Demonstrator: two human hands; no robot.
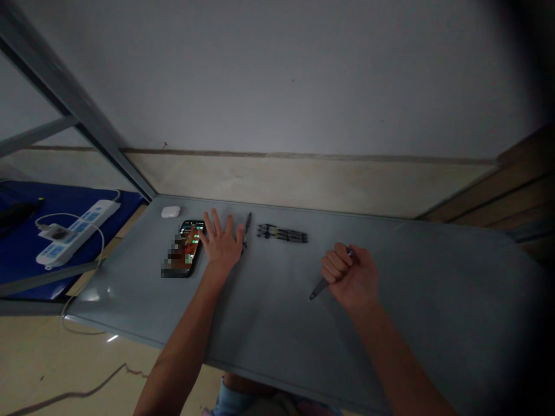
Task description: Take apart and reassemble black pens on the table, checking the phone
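My right hand (353, 274) is closed in a fist around a dark pen (319, 288), whose pointed end sticks out below the fist toward the lower left. My left hand (222, 240) has its fingers spread, palm down, over the grey table (269, 312); whether it rests on the surface I cannot tell. Just right of that hand lies another dark pen (248, 224), partly hidden by the thumb. Farther right, several dark pens (282, 233) lie side by side in a bundle. A phone (186, 247) with a lit screen lies left of my left hand.
A white earbud case (170, 212) sits at the table's back left. Off the left side, a white power strip (78, 233) with a plugged-in charger and cable lies on a blue surface (26, 199). A wall (303, 182) runs behind the table; a metal frame (99, 147) rises at left.
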